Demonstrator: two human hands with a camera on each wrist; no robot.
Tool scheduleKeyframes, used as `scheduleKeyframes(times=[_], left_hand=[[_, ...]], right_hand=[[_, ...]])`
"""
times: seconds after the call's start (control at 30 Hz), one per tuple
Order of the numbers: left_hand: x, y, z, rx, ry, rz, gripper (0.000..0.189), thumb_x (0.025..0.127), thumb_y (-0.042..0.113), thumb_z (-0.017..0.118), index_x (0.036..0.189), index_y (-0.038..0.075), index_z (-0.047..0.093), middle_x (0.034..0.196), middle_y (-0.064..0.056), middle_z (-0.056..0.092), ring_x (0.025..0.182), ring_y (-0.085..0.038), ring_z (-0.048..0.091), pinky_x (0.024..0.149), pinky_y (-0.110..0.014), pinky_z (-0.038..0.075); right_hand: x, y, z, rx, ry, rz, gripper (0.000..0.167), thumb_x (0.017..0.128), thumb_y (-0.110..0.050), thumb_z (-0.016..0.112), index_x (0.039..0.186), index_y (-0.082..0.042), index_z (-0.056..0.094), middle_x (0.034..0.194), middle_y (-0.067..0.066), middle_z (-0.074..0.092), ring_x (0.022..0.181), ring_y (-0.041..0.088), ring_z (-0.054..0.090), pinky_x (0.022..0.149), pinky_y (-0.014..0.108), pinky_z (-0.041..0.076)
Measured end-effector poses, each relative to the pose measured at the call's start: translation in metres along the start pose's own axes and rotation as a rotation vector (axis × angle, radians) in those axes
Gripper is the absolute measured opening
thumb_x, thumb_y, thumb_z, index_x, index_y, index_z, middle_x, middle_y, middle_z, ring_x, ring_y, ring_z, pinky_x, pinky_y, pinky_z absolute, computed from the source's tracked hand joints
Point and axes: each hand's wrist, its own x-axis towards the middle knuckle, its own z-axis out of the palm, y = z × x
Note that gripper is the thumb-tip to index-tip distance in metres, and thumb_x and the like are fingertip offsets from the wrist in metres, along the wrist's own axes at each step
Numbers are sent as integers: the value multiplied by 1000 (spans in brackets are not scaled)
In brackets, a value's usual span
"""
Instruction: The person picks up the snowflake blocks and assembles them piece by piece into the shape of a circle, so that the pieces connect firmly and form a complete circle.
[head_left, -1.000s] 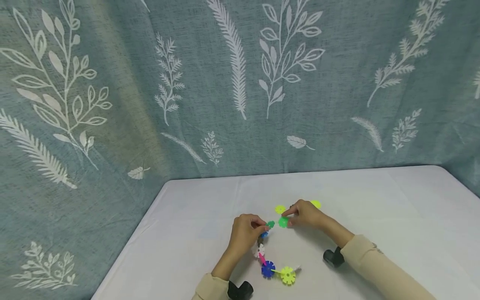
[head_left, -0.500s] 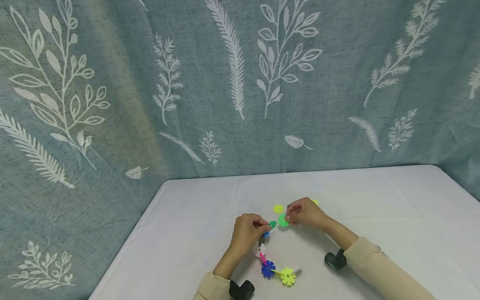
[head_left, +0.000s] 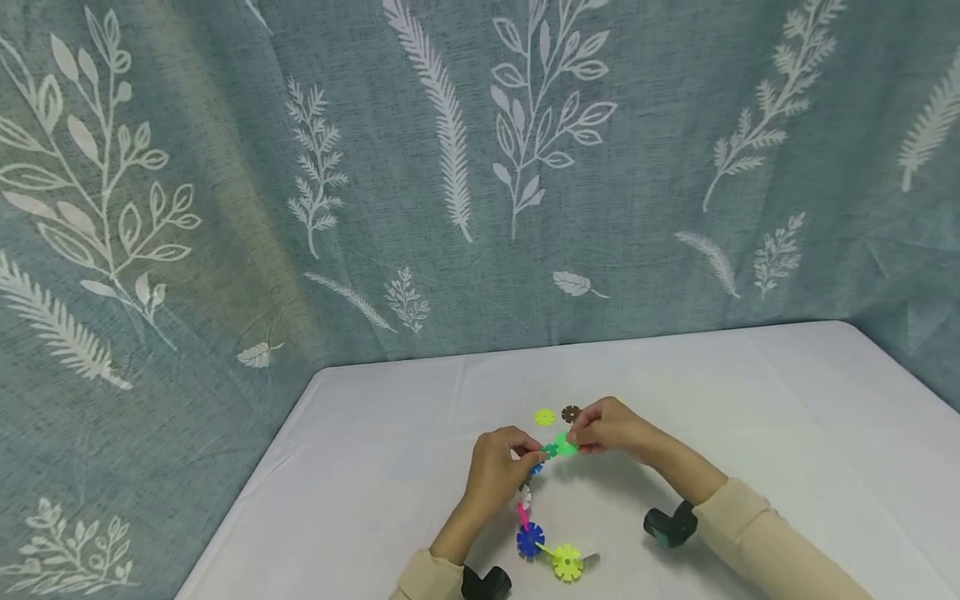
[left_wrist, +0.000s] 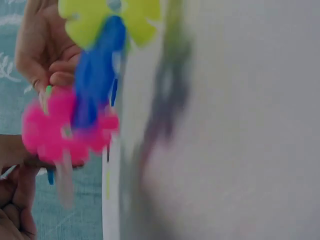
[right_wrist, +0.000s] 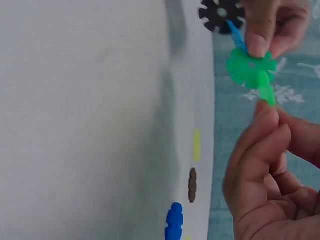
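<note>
My left hand (head_left: 498, 471) pinches a dark green notched snowflake disc (right_wrist: 250, 67) at the end of a linked chain. My right hand (head_left: 611, 425) pinches a light green snowflake disc (head_left: 566, 444), seen edge-on in the right wrist view. The two green discs meet at their edges; how deep the slots engage cannot be told. From the left hand, the chain runs toward me through a blue disc (head_left: 536, 468), brown, white (head_left: 526, 497), a pink disc (left_wrist: 47, 132), a dark blue disc (head_left: 530, 540), a yellow disc (head_left: 567, 563) and a greyish disc (head_left: 592, 561).
Beyond the hands, a loose yellow disc (head_left: 544, 417) and a brown disc (head_left: 571, 413) lie on the white-covered table (head_left: 390, 450). A blue disc (right_wrist: 174, 222) shows low in the right wrist view. Behind the table hangs a patterned curtain (head_left: 450, 292).
The gap between the two green discs has closed, and they now touch. My right hand has shifted its grip on the light green disc. The head view has turned slightly.
</note>
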Motion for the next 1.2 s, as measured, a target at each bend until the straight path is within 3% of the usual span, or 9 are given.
scheduleKeyframes(times=[0.17, 0.27, 0.33, 0.47, 0.57, 0.73, 0.97, 1.07, 1.2], left_hand=[[-3, 5, 7, 50, 79, 107, 8, 68, 6, 77, 68, 7, 70, 62, 1, 65, 59, -6, 54, 65, -21, 39], [-3, 8, 10, 63, 83, 104, 7, 68, 7, 77, 68, 8, 70, 63, 2, 65, 60, -5, 53, 67, -22, 39], [-3, 9, 8, 46, 26, 58, 6, 70, 8, 77, 69, 7, 71, 65, 1, 66, 62, -4, 54, 65, -19, 40], [5, 10, -4, -93, -189, -102, 9, 73, 12, 75, 74, 3, 72, 70, -4, 69, 62, -5, 58, 59, -17, 44], [15, 9, -8, -185, -273, -209, 14, 78, 15, 72, 77, 1, 73, 72, -10, 70, 62, -10, 61, 57, -19, 46], [26, 5, 0, -297, -293, -322, 18, 82, 13, 68, 83, -5, 71, 76, -18, 70, 68, -19, 66, 62, -22, 50], [27, 5, 9, -345, -295, -395, 14, 79, 8, 69, 80, -6, 71, 75, -17, 69, 61, -6, 58, 59, -21, 48], [26, 4, 9, -352, -283, -444, 14, 79, 9, 70, 80, -5, 71, 74, -13, 69, 62, -6, 56, 59, -22, 46], [25, 0, 11, -351, -271, -491, 14, 79, 10, 70, 81, -4, 71, 74, -9, 68, 63, -8, 55, 60, -23, 46]], right_hand=[[-1, -4, -3, 12, -45, 41, 8, 83, -1, 59, 80, 6, 62, 68, 2, 61, 58, 7, 56, 59, 20, 51], [-2, -7, -4, -22, -37, 38, 8, 83, -1, 59, 79, 6, 62, 65, 2, 60, 56, 7, 55, 57, 20, 50], [-3, -8, -3, -53, -35, 11, 9, 83, -1, 60, 79, 6, 63, 65, 1, 60, 56, 7, 55, 58, 22, 51], [-5, -4, -4, -87, -69, -67, 11, 84, -4, 61, 82, 7, 64, 65, -1, 59, 58, 6, 55, 62, 27, 52], [-6, 1, -8, -98, -96, -104, 14, 85, -7, 61, 85, 7, 63, 64, -2, 59, 59, 7, 54, 61, 26, 50], [-5, 8, -7, -73, -135, -152, 17, 87, -10, 60, 87, 7, 63, 64, -3, 58, 60, 8, 53, 57, 24, 44], [-8, 19, -20, -47, -148, -196, 28, 87, -16, 62, 105, 5, 65, 79, 3, 66, 61, 8, 54, 52, 21, 39], [-10, 28, -35, -134, -100, -242, 31, 84, -12, 64, 110, 6, 63, 87, 10, 68, 62, 5, 50, 52, 20, 39], [-10, 39, -51, -268, -33, -230, 28, 79, -5, 67, 105, 4, 67, 78, 10, 64, 60, 5, 41, 53, 19, 36]])
